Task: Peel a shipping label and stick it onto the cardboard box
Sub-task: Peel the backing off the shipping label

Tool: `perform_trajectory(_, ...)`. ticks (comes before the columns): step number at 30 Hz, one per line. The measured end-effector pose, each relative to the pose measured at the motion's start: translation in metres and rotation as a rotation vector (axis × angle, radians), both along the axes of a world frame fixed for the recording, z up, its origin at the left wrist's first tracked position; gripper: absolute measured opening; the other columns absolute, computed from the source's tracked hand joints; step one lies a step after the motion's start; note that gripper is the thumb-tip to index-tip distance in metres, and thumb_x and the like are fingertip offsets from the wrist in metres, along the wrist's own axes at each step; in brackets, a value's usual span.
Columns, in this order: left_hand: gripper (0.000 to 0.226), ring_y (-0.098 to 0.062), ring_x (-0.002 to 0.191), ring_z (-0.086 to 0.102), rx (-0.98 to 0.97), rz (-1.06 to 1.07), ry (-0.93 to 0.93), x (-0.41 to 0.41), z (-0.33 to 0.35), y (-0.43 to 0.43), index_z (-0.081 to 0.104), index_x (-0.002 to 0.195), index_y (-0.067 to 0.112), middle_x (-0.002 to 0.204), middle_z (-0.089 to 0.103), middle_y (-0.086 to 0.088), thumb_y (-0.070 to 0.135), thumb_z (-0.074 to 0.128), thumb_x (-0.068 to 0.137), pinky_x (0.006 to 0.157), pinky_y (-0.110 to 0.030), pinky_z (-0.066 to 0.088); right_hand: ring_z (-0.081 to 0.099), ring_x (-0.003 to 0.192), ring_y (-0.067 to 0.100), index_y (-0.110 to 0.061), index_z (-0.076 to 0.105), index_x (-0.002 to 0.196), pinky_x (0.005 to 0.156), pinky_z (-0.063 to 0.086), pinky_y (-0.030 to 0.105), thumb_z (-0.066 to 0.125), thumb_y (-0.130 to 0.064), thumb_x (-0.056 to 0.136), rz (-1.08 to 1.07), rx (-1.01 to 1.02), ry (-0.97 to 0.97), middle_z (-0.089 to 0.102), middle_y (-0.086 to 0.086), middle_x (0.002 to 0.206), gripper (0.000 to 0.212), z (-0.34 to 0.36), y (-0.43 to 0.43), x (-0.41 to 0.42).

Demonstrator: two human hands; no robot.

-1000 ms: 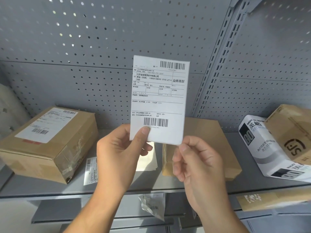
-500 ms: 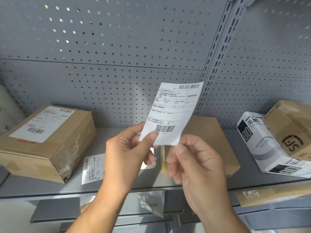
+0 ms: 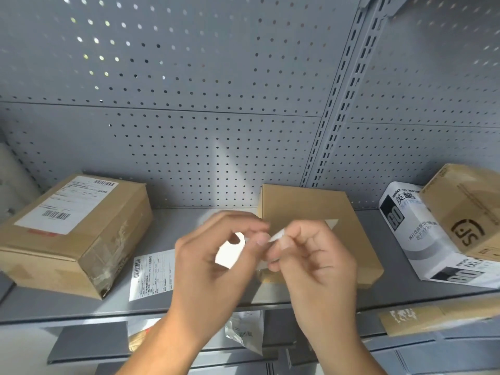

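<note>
- Head view: grey metal shelf, smooth painted sheet, backed by a perforated grey panel with rows of small round holes and a slotted upright post
- Shipping label: thin white paper, seen nearly edge-on and blurred, held in the air above the middle of the shelf in front of the flat box; a pale corner shows beyond the right hand; print not readable
- Left hand: thumb and forefinger pinched on the near end of the label, other fingers loosely curled
- Right hand: fingertips closed on the same strip, touching the left hand's fingertips
- Cardboard box: flat, plain brown, matt, square-cornered, lying at mid-shelf against the back panel, top face bare
- Labelled box: taller brown carton at the left end of the shelf, white printed label with barcodes on top, glossy clear tape wrinkled over its near corner
- Loose printed sheet: white, barcode at one side, flat on the shelf between labelled box and hands
- White bag: glossy plastic with black and grey print, at the right end, leaning under a brown printed carton
- Lower shelf: crumpled pale wrapper with a barcode below the front edge
</note>
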State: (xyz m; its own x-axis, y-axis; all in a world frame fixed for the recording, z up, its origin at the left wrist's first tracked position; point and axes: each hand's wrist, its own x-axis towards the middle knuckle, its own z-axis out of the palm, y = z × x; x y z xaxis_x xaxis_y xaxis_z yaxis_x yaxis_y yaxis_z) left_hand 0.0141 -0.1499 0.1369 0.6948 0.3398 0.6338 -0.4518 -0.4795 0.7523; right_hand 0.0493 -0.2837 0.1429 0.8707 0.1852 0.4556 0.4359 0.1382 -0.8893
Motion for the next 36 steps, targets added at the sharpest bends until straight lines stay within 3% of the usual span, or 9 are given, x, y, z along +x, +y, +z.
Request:
perform_trajectory(5,0.013,-0.025,0.083,0.071,-0.004,-0.084,0.018,-0.007,0.002,0.0,0.077,0.093,0.021,0.089,0.077,0.002,0.031,0.076,0.085,0.073,-0.042,0.055,0.071,0.071,0.009,-0.026,0.063,0.088,0.063,0.054,0.019,0.067,-0.019,0.088,-0.063,-0.112,-0.183,0.071,-0.011,0.081,0.008,-0.004,-0.001,-0.001)
perform_trajectory(8,0.015,-0.027,0.082,0.075,-0.052,-0.111,0.04,-0.01,0.003,0.003,0.078,0.092,0.02,0.089,0.079,0.0,0.031,0.079,0.084,0.076,-0.045,0.06,0.071,0.075,0.016,-0.03,0.062,0.09,0.066,0.054,0.023,0.064,-0.018,0.09,-0.076,-0.177,-0.233,0.068,-0.009,0.083,0.013,-0.006,-0.002,0.0)
perform_trajectory(15,0.011,-0.017,0.072,0.077,-0.115,-0.082,0.051,-0.013,0.001,0.001,0.075,0.082,0.013,0.078,0.079,0.003,0.021,0.071,0.087,0.073,-0.023,0.058,0.07,0.074,0.021,-0.022,0.063,0.087,0.073,0.053,0.025,0.061,-0.013,0.09,-0.026,-0.195,-0.209,0.067,-0.007,0.081,0.009,-0.011,-0.001,-0.001)
perform_trajectory(21,0.016,-0.008,0.067,0.07,-0.241,-0.045,0.09,-0.013,-0.004,0.0,0.072,0.08,0.014,0.074,0.076,0.003,0.028,0.067,0.087,0.067,-0.011,0.049,0.07,0.07,0.024,-0.023,0.062,0.084,0.069,0.057,0.031,0.065,-0.01,0.087,-0.044,-0.223,-0.174,0.066,-0.003,0.076,0.013,-0.013,-0.001,-0.003)
perform_trajectory(26,0.012,-0.001,0.06,0.061,-0.296,-0.022,0.094,-0.014,-0.005,0.001,0.07,0.077,0.015,0.07,0.072,0.005,0.016,0.069,0.089,0.063,-0.009,0.045,0.067,0.068,0.023,-0.022,0.063,0.079,0.068,0.059,0.036,0.06,-0.02,0.085,-0.05,-0.205,-0.097,0.067,0.0,0.072,0.006,-0.014,-0.002,-0.004)
perform_trajectory(30,0.013,-0.002,0.071,0.066,-0.288,0.024,0.116,-0.014,-0.006,0.003,0.069,0.079,0.023,0.074,0.072,0.013,0.033,0.066,0.088,0.071,-0.012,0.047,0.061,0.061,0.018,-0.02,0.061,0.074,0.063,0.05,0.016,0.06,-0.021,0.08,-0.051,-0.145,-0.027,0.065,0.002,0.069,0.006,-0.012,-0.003,-0.004)
perform_trajectory(33,0.014,-0.005,0.072,0.064,-0.261,0.069,0.131,-0.014,-0.008,0.007,0.067,0.081,0.027,0.075,0.07,0.015,0.038,0.061,0.088,0.07,-0.019,0.047,0.055,0.059,0.026,-0.018,0.061,0.073,0.058,0.044,0.016,0.061,-0.017,0.08,-0.048,-0.112,0.043,0.063,0.009,0.068,0.007,-0.012,-0.005,-0.002)
perform_trajectory(36,0.015,-0.011,0.074,0.065,-0.233,0.091,0.124,-0.014,-0.01,0.011,0.066,0.08,0.028,0.076,0.07,0.013,0.039,0.059,0.088,0.068,-0.03,0.049,0.056,0.056,0.009,-0.01,0.06,0.073,0.059,0.048,0.012,0.059,-0.003,0.082,-0.038,-0.044,0.108,0.061,0.003,0.061,0.012,-0.014,-0.006,0.0)
